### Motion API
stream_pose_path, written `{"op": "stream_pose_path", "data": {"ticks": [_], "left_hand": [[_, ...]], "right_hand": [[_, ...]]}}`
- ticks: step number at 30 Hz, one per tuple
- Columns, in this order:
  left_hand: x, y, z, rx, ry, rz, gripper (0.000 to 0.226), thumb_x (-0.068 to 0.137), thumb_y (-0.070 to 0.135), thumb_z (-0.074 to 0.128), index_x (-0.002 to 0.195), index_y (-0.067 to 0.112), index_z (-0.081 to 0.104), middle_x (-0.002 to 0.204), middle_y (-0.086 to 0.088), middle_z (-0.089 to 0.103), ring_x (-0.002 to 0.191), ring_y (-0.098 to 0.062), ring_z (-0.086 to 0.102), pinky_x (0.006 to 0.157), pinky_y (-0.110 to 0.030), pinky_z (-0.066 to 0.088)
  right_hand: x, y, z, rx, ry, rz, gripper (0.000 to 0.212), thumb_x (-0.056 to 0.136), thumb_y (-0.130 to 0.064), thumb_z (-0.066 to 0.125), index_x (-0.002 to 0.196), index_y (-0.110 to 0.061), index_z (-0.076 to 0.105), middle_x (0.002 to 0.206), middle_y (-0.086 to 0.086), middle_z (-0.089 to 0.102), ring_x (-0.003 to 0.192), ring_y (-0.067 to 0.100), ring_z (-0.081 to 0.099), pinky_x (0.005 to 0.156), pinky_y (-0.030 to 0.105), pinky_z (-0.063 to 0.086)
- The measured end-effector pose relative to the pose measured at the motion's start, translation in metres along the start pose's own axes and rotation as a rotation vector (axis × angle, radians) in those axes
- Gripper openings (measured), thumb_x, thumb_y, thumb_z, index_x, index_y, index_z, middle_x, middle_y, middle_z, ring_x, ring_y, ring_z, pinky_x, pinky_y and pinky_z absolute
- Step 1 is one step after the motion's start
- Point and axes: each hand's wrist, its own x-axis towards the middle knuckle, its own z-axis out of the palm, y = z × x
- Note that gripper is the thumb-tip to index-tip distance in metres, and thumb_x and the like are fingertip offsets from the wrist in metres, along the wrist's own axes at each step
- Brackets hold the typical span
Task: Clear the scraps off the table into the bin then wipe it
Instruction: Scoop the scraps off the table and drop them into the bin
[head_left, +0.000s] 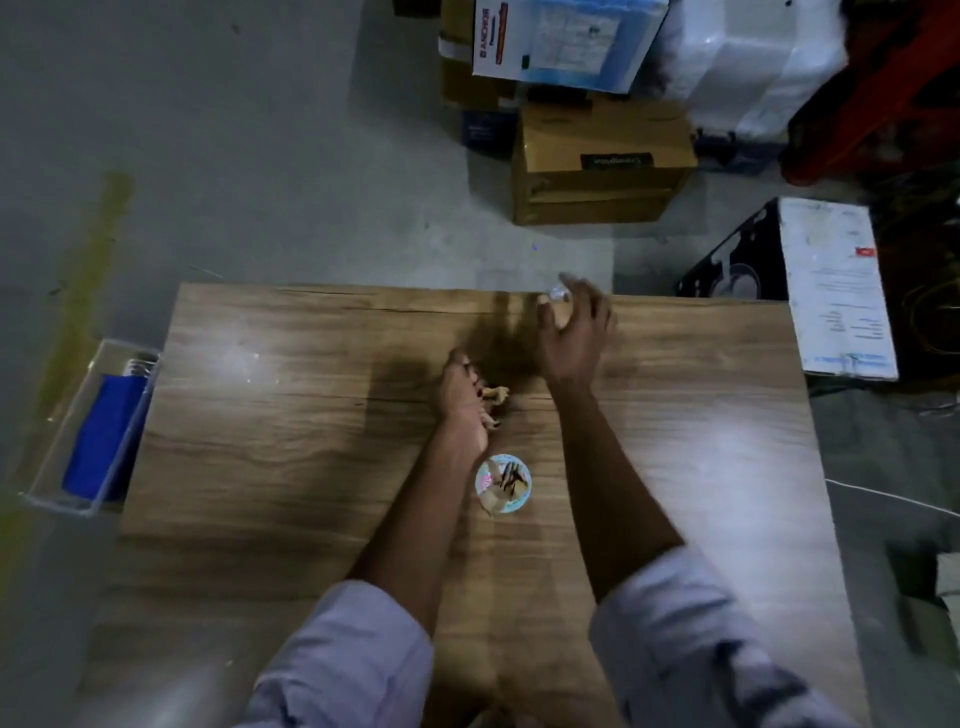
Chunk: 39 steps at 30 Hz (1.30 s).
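Cup (479, 481) w/ scraps (507, 479) — box (65, 415) w/ cloth (104, 436)

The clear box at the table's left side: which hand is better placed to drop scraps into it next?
Probably the left hand. It grips scraps and lies nearer the clear box; the right hand is farther off, near the far edge of the table, pinching a small clear thing.

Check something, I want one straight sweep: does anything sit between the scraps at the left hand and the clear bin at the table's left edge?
Nothing visible does. The tabletop between the scraps by the left hand and the clear bin is bare; the small cup sits nearer the person, off that line.
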Motion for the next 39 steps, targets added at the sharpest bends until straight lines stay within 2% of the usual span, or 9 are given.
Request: {"op": "stream_pose_path", "data": {"ticks": [1, 4, 7, 13, 18, 22, 26, 32, 39], "left_hand": [[0.008, -0.001, -0.009, 0.017, 0.015, -0.001, 0.041, 0.101, 0.031, 0.045, 0.062, 0.018, 0.050, 0.064, 0.001, 0.044, 0.046, -0.020, 0.041, 0.040, -0.013, 0.036], [0.023, -0.004, -0.030, 0.026, 0.000, -0.050, 0.045, 0.099, 0.029, 0.043, 0.056, 0.023, 0.032, 0.049, 0.007, 0.028, 0.033, -0.009, 0.019, 0.035, -0.011, 0.012], [0.021, -0.004, -0.038, 0.019, -0.024, -0.073, 0.046, 0.103, 0.029, 0.038, 0.058, 0.023, 0.031, 0.042, 0.009, 0.029, 0.028, -0.006, 0.020, 0.036, -0.009, 0.011], [0.016, -0.013, -0.060, 0.114, 0.011, -0.059, 0.051, 0.100, 0.031, 0.046, 0.050, 0.022, 0.038, 0.047, 0.008, 0.030, 0.031, -0.008, 0.021, 0.035, -0.012, 0.018], [0.011, -0.022, -0.087, 0.172, 0.108, -0.009, 0.046, 0.098, 0.031, 0.051, 0.054, 0.019, 0.043, 0.046, 0.007, 0.033, 0.034, -0.009, 0.024, 0.035, -0.015, 0.022], [0.004, -0.035, -0.106, 0.120, 0.156, 0.012, 0.045, 0.095, 0.027, 0.052, 0.051, 0.021, 0.042, 0.042, 0.008, 0.033, 0.040, -0.015, 0.031, 0.045, -0.015, 0.019], [-0.005, -0.050, -0.114, 0.129, 0.169, 0.042, 0.044, 0.094, 0.026, 0.052, 0.051, 0.020, 0.041, 0.041, 0.007, 0.033, 0.037, -0.015, 0.029, 0.045, -0.015, 0.018], [-0.017, -0.070, -0.122, 0.117, 0.174, 0.027, 0.043, 0.094, 0.028, 0.052, 0.053, 0.021, 0.041, 0.043, 0.007, 0.034, 0.033, -0.012, 0.026, 0.045, -0.014, 0.016], [-0.036, -0.087, -0.129, 0.110, 0.145, -0.006, 0.048, 0.099, 0.030, 0.045, 0.053, 0.020, 0.039, 0.039, 0.009, 0.033, 0.036, -0.010, 0.024, 0.041, -0.016, 0.013]], "right_hand": [[0.017, 0.007, 0.002, -0.119, -0.038, -0.017, 0.048, 0.097, -0.034, 0.066, 0.143, -0.020, 0.060, 0.152, 0.016, 0.046, 0.139, 0.037, 0.040, 0.110, 0.045, 0.036], [0.052, 0.029, 0.008, -0.412, -0.237, -0.040, 0.062, 0.097, -0.039, 0.068, 0.154, -0.030, 0.045, 0.167, 0.011, 0.026, 0.151, 0.036, 0.026, 0.117, 0.047, 0.030], [0.053, 0.051, 0.013, -0.533, -0.360, -0.160, 0.056, 0.097, -0.024, 0.068, 0.150, -0.022, 0.051, 0.159, 0.012, 0.043, 0.145, 0.038, 0.037, 0.115, 0.044, 0.032], [-0.022, 0.071, -0.010, -0.328, -0.157, -0.435, 0.028, 0.093, -0.016, 0.054, 0.107, -0.002, 0.073, 0.100, 0.022, 0.069, 0.097, 0.033, 0.056, 0.079, 0.039, 0.043], [-0.115, 0.061, -0.049, -0.124, -0.228, -0.334, 0.031, 0.086, -0.017, 0.059, 0.112, -0.006, 0.072, 0.110, 0.016, 0.067, 0.100, 0.033, 0.060, 0.080, 0.039, 0.053], [-0.182, 0.063, -0.045, -0.185, -0.419, -0.333, 0.063, 0.073, -0.027, 0.050, 0.132, -0.007, 0.061, 0.133, 0.022, 0.059, 0.122, 0.042, 0.053, 0.100, 0.049, 0.049], [-0.219, 0.079, -0.021, -0.409, -0.533, -0.435, 0.055, 0.102, -0.039, 0.046, 0.151, -0.014, 0.048, 0.160, 0.019, 0.039, 0.151, 0.037, 0.026, 0.119, 0.054, 0.028], [-0.220, 0.074, -0.012, -0.580, -0.315, -0.475, 0.035, 0.092, -0.028, 0.043, 0.124, -0.013, 0.051, 0.116, 0.017, 0.061, 0.099, 0.034, 0.047, 0.075, 0.044, 0.052], [-0.213, 0.069, -0.010, -0.474, -0.436, -0.341, 0.060, 0.062, -0.011, 0.092, 0.111, -0.010, 0.057, 0.106, 0.016, 0.063, 0.100, 0.031, 0.049, 0.071, 0.042, 0.055]]}}
